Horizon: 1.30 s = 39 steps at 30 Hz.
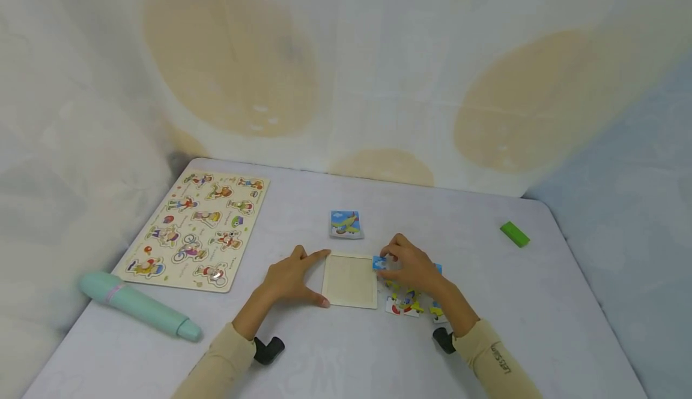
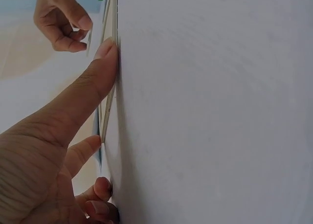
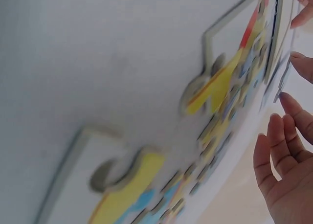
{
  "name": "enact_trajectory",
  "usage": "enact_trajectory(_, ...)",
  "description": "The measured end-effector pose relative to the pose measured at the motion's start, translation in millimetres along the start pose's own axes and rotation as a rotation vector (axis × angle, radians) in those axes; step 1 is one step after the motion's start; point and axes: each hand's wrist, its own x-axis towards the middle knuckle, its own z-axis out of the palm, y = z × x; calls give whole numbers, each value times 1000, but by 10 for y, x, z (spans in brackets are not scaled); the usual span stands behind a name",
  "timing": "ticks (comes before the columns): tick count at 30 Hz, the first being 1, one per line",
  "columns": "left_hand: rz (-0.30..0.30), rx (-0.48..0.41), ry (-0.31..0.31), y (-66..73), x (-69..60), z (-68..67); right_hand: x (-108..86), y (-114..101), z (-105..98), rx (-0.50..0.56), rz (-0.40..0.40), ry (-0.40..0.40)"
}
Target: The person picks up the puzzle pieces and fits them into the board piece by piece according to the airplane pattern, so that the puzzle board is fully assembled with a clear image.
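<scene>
The near-square wooden tray (image 1: 350, 281) lies between both hands; the left hand (image 1: 291, 276), thumb and a finger spread, touches its left side. The right hand (image 1: 412, 265), partly hiding loose pieces (image 1: 415, 304), pinches a small blue piece (image 1: 379, 263) by the tray's far right corner, contact unclear.

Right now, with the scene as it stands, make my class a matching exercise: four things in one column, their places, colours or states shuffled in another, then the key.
Things
1. Puzzle piece
2. Square tray
3. Small block
4. Picture board

Places, colours, states
A. Bright green
B. At the left side of the table
C. Pinched by the right hand
D. Touched by the left hand

Pairs: 1-C, 2-D, 3-A, 4-B
</scene>
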Motion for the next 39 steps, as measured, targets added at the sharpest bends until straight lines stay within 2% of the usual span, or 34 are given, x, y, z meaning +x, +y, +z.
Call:
enact_trajectory(7,3,-9,3,15,-15,-6,32,-122,38,-9,-24,-11)
enact_trajectory(20,-4,-7,0,29,-14,-8,179,-326,195,-33,-43,-86)
enact_trajectory(29,-4,2,8,37,-27,-17,286,-517,273,-83,-124,-104)
enact_trajectory(39,-4,-16,12,50,-36,-27,429,-654,363,-143,-92,-142)
